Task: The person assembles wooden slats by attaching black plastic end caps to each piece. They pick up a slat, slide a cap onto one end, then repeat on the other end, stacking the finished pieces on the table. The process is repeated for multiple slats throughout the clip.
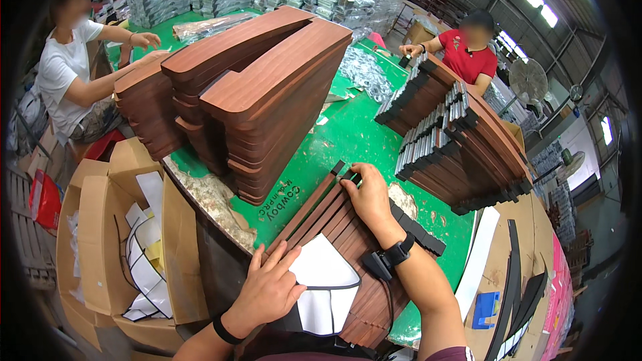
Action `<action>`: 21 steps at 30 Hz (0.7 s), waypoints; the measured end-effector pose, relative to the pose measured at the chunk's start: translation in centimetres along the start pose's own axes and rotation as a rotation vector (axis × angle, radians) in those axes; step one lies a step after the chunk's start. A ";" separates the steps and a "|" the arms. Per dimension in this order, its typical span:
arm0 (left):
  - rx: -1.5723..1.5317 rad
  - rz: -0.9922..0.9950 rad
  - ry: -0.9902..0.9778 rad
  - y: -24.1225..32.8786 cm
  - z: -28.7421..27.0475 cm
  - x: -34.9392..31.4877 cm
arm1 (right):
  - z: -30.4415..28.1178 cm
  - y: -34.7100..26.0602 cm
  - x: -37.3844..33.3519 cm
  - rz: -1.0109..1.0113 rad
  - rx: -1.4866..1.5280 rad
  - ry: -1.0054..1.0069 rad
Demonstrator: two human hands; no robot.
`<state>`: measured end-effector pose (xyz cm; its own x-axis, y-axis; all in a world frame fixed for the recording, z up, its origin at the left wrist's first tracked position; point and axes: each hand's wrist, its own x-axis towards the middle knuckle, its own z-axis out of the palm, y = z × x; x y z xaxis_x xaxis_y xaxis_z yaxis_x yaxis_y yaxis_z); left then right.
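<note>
Brown wood-grain slats (317,220) lie side by side in front of me, running away from my body. My left hand (267,291) rests with fingers apart on the near left slats, beside a white sheet with black edging (322,271). At the far ends of the slats, my right hand (366,194) pinches a small black end piece (346,176) between thumb and fingers. Another black end piece (338,167) sits on the leftmost slat. A row of black-ended pieces (414,227) lies right of my right wrist.
Tall stacks of curved brown boards (281,80) stand left on the green table (321,140); black-capped boards (461,140) are stacked right. An open carton (134,241) is at left, a blue holder (485,311) at right. Two people work across the table, left and right.
</note>
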<state>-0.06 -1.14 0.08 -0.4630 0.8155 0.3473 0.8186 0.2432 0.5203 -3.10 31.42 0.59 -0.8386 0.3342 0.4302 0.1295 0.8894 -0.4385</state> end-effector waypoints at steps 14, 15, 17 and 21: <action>-0.035 -0.018 0.004 0.1 -0.1 0.1 | 0.3 0.1 -0.2 -0.009 -0.009 -0.022; -0.030 -0.018 0.002 0.1 -0.1 0.1 | 0.3 0.0 -0.2 -0.017 -0.053 -0.037; -0.020 -0.018 -0.001 0.1 -0.1 0.0 | 0.4 -0.5 -0.2 -0.033 -0.142 -0.067; 0.018 0.001 -0.006 -0.1 -0.1 0.1 | 0.8 -1.2 -0.8 -0.149 -0.531 -0.043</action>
<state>-0.17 -1.15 0.12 -0.4601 0.8189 0.3429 0.8252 0.2519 0.5056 -3.02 29.83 0.17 -0.8878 0.1898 0.4192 0.2477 0.9648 0.0879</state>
